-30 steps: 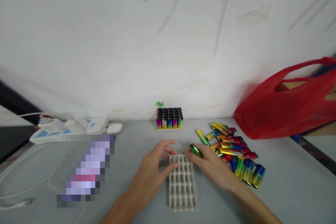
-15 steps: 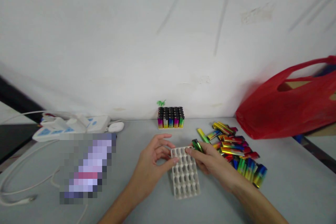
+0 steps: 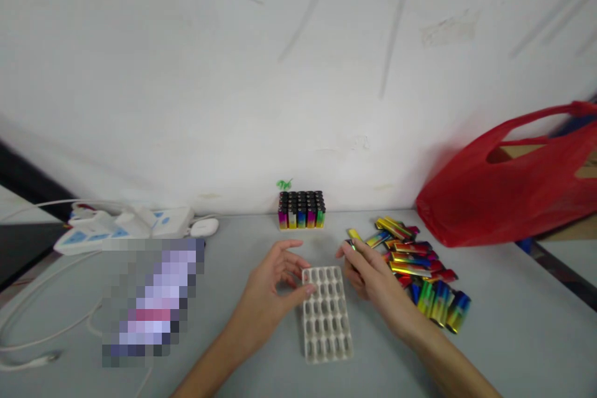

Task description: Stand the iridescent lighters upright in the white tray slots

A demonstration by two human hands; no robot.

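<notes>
A pale plastic tray [image 3: 327, 316] with rows of oval holes lies flat on the table in front of me. My left hand [image 3: 280, 286] is at its upper left corner, the thumb over the top and curled fingers at the edge, steadying it. Just right of the tray's far end, my right hand [image 3: 368, 270] is closed around a lighter [image 3: 351, 244]; the fingers hide most of it. To the right of that hand lies a loose pile of shiny, multicoloured lighters [image 3: 410, 261]. Behind the tray, a block of upright lighters [image 3: 301, 210] with black tops stands in neat rows.
A white wall [image 3: 298, 87] rises at the table's back edge. At right stands a red bag [image 3: 508, 186]. On the left are a power strip [image 3: 172, 227], a white rounded case [image 3: 204, 226], a blurred-out phone-like object [image 3: 158, 298] and white cables [image 3: 46, 339].
My right hand has drawn slightly up and away from the tray's far end; its lighter, plainly visible before, is now mostly covered by fingers. My left hand stays at the tray's corner.
</notes>
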